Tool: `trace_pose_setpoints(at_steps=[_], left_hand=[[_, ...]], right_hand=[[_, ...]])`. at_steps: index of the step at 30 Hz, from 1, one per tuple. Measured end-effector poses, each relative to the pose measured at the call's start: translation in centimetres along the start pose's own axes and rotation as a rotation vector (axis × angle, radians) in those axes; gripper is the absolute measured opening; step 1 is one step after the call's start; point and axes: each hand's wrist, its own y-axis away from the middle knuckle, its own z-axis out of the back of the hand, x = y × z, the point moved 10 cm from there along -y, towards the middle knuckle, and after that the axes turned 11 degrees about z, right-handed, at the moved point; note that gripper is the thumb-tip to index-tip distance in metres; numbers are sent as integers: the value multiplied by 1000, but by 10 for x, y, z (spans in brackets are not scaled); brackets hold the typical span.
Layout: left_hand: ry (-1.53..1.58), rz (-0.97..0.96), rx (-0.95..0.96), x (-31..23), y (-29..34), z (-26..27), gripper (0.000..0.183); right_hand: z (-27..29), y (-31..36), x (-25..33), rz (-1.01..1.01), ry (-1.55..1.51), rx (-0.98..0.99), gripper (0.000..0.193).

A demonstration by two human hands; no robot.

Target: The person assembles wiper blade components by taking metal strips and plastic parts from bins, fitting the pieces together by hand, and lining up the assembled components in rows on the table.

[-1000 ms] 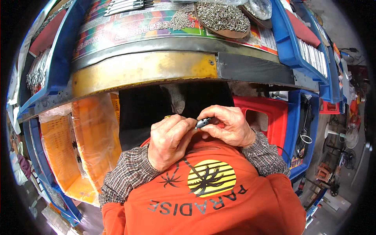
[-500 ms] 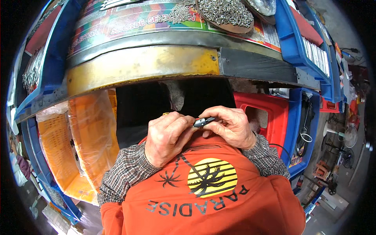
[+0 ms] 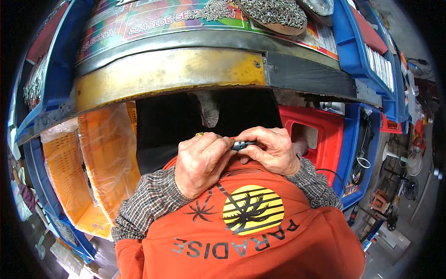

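Both hands meet in front of my orange apron (image 3: 186,242), just below the bench edge. Between them is a small dark grey metal piece (image 3: 239,145) with small dark holes. My left hand (image 3: 200,162) pinches its left end, and a gold-coloured ring shows on one finger. The thumb and forefinger of my right hand (image 3: 274,151) close on the other end. Fingers cover most of the piece, so its full shape and kind cannot be made out. A bit of red shows beside the left fingertips.
Ahead is the bench's yellow front edge (image 3: 172,69). On top lie a dish of silvery metal pins (image 3: 274,13) and a heap of tiny metal parts (image 3: 211,10). Blue trays (image 3: 355,49) flank it. Orange crates (image 3: 62,158) stand left; a red plastic stool (image 3: 330,135) stands right.
The right fingers now cover more of the grey piece, whose black end stuck out further before. Both hands stay together at nearly the same place. The bench sits slightly higher in view.
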Motion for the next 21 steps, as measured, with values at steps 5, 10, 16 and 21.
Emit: trace_pose_setpoints(at_steps=[5,10,16,21], left_hand=[[-3,-19,11,2,-2,-1,21],[-26,-41,54,3,-2,-3,23],[-41,6,-65,5,2,1,23],[-46,-16,-18,5,1,-1,23]], right_hand=[[-3,0,-4,-11,-53,17,13],[-3,2,-10,-43,-130,-13,13],[0,2,-6,-1,-41,-63,13],[-3,4,-10,-17,-49,-49,13]])
